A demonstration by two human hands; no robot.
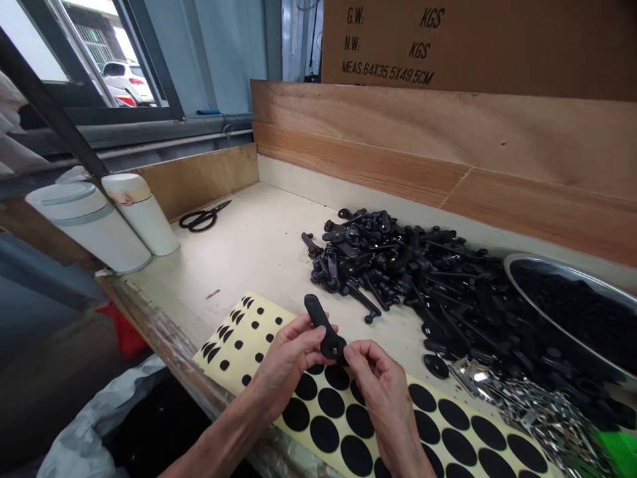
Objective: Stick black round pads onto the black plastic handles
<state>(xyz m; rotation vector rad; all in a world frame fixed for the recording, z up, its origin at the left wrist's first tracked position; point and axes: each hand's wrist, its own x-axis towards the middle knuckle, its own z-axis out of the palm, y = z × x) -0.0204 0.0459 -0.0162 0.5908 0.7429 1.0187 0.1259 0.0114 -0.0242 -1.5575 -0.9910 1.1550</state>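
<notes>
"What writing can you read?"

"Only the carton (pixel 478 40) above the plywood backboard (pixel 448 153). It's printed G.W. KGS, N.W. KGS and MEAS.64X35.5X49.5CM, and the frame cuts off its top."

"What are the hands doing?"

"The left hand (pixel 288 358) has its fingers closed around the stem of a black plastic lever (pixel 314 313), holding it upright just above a cream backing sheet of black sticker dots (pixel 259 345). The right hand (pixel 378 392) pinches the lever's round head with its fingertips (pixel 348 352)."

"Is there a sticker on that head?"

"I can't tell, because the fingers cover much of it. The hands also hide part of the sheet, and the bottom edge of the frame cuts it off."

"What's around them?"

"Beyond the hands, a heap of black levers (pixel 388 259) lies on the pale bench (pixel 239 259). To the right are a steel bowl (pixel 557 282) of black parts and a tangle of metal clips (pixel 542 411), both cut off by the frame. Black-handled scissors (pixel 204 216) and two white canisters (pixel 99 226) stand farther left. A green object (pixel 617 451) in the corner is too cropped to identify."
</notes>
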